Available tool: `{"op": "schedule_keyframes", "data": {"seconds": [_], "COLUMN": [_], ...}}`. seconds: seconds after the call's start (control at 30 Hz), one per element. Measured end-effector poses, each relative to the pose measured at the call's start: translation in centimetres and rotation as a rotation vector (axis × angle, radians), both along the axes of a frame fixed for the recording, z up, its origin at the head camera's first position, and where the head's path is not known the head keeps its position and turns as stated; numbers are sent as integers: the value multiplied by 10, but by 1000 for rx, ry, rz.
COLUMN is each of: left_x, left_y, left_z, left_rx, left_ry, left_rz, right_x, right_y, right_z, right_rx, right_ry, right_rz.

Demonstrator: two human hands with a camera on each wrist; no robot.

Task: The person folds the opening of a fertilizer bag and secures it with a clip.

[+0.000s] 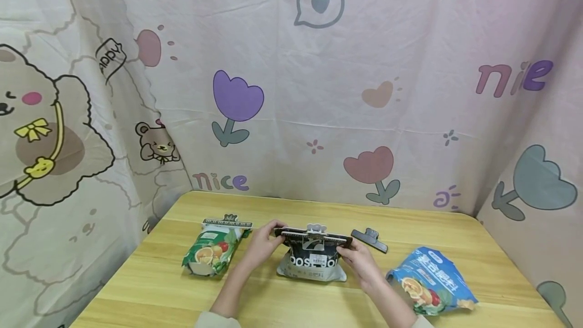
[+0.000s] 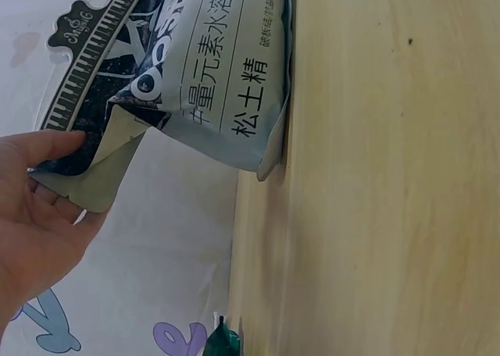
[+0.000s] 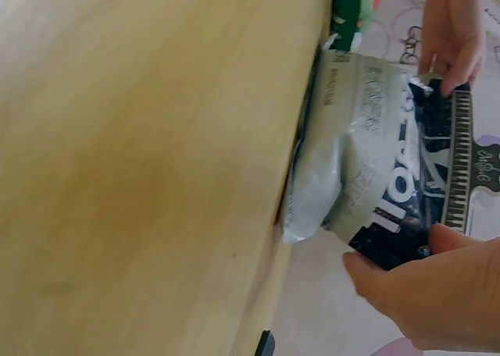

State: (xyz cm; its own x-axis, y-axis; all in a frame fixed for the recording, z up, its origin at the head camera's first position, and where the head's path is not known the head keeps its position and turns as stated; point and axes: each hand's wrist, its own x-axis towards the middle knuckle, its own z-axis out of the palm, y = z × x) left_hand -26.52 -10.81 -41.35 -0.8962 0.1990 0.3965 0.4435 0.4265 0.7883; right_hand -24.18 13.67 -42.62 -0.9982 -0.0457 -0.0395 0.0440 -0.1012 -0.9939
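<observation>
A black and pale grey bag (image 1: 314,262) stands at the middle of the table, its top folded and held by a clip with a piano-key pattern (image 1: 316,232). My left hand (image 1: 262,247) pinches the bag's top left corner, thumb in front, as the left wrist view shows on the bag (image 2: 211,75) and the hand (image 2: 39,208). The top right corner is pinched by my right hand (image 1: 362,262); in the right wrist view this hand (image 3: 430,286) has thumb and fingers on the dark edge beside the clip (image 3: 459,153).
On the left lies a green bag (image 1: 214,252) with a similar clip (image 1: 226,223) across its top. A blue bag (image 1: 430,280) lies at the right. Behind my right hand is a loose black clip (image 1: 370,240). A patterned cloth hangs behind the table (image 1: 155,287).
</observation>
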Motion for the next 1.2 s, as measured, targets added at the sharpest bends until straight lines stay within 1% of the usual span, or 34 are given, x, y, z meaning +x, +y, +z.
{"op": "schedule_keyframes", "data": {"seconds": [0.03, 0.07, 0.17, 0.23, 0.27, 0.3, 0.4, 0.43, 0.53, 0.63, 0.73, 0.83, 0.9, 1.03, 1.1, 1.2], "left_x": [0, 1, 1, 1, 1, 1, 2, 3, 4, 6, 6, 6, 5, 4, 4, 5], "left_y": [0, 0, 1, 2, 2, 3, 5, 6, 10, 14, 18, 22, 23, 25, 26, 28], "left_z": [-1, -2, -4, -7, -8, -9, -13, -14, -17, -18, -19, -18, -18, -18, -19, -20], "left_rx": [10, 11, 67, 98, 99, 104, 27, -17, -120, -194, -208, -204, -199, -200, -197, -194], "left_ry": [7, 28, -2, -88, -144, -213, -354, -382, -418, -416, -399, -374, -359, -346, -345, -362], "left_rz": [2, 0, -7, 9, 15, 24, 32, 27, -17, -70, -120, -135, -132, -110, -94, -57], "right_x": [0, -1, -1, -2, -2, -3, -5, -6, -10, -14, -19, -22, -24, -26, -26, -24], "right_y": [0, -1, -1, -2, -2, -2, -2, -2, -3, -5, -6, -7, -8, -11, -12, -12], "right_z": [-1, -1, -2, -2, -2, -3, -3, -3, -3, -4, -6, -7, -7, -5, -4, -5], "right_rx": [-4, -10, -16, -15, -12, -9, -3, -4, -20, -33, -30, 0, 41, 107, 123, 148], "right_ry": [2, 2, 6, 5, 6, 7, 7, 11, 14, 19, 24, 18, 6, -41, -67, -81], "right_rz": [-1, -4, -13, -24, -30, -34, -38, -36, -32, -36, -47, -58, -66, -50, -16, 42]}}
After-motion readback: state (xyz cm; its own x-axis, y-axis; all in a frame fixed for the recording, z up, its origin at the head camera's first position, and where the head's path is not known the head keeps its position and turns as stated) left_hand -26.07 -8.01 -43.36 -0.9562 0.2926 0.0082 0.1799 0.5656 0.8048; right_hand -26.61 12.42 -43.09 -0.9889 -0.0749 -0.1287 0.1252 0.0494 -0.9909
